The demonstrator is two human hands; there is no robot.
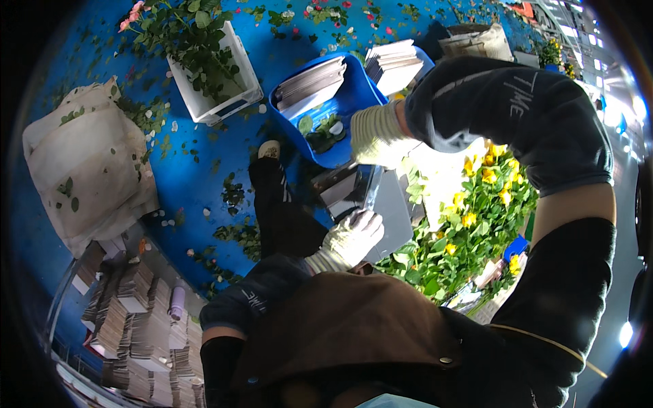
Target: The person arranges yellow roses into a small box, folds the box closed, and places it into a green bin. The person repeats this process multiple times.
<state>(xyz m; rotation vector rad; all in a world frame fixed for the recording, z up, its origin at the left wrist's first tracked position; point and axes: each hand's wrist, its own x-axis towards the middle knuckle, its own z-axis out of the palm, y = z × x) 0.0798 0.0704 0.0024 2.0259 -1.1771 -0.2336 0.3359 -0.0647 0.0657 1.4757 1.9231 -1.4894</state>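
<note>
My left hand (353, 240), in a striped knit glove, has its fingers closed at the near end of a clear, shiny strip (374, 187), which looks like plastic. At the strip's far end is my gloved right hand (376, 135); glare and its own back hide the fingers. Beneath the strip lies a flat grey panel (393, 219). A dark-framed piece (343, 196) with a pale inset adjoins it on the left; what it is I cannot tell. Yellow roses (469, 219) with green leaves lie to the right, partly washed out by bright light.
A blue plastic bin (357, 84) beyond my hands holds cardboard sheets (311, 84) and leaves. Left of it stands a white crate (245, 76) with pink roses. A pale sack (92, 168) and stacks of cardboard (148, 331) are at left. Petals litter the blue floor (204, 168).
</note>
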